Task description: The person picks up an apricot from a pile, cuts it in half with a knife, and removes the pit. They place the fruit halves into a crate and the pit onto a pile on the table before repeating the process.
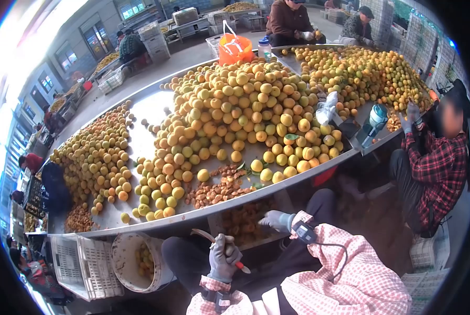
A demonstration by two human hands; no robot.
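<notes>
My left hand (pixel 224 257), in a grey glove, is closed around a slim tool with a red handle (pixel 239 265). A pale curved piece (pixel 203 234) sticks out above the fist. My right hand (pixel 278 221), also gloved, stretches its fingers leftward over a crate (pixel 285 202) of split fruit pieces (pixel 243 224) below the table edge. On the metal table (pixel 235 202), a heap of halved fruit (pixel 219 188) lies close in front of me. Behind it rises a large pile of whole apricots (pixel 230 113).
A white bucket (pixel 120 252) with some fruit stands to my left, beside white plastic crates (pixel 69 262). An orange bag (pixel 235 48) and a bottle (pixel 264 48) sit at the far edge. A co-worker in a checked shirt (pixel 434 165) sits at my right, near a teal bottle (pixel 376 121).
</notes>
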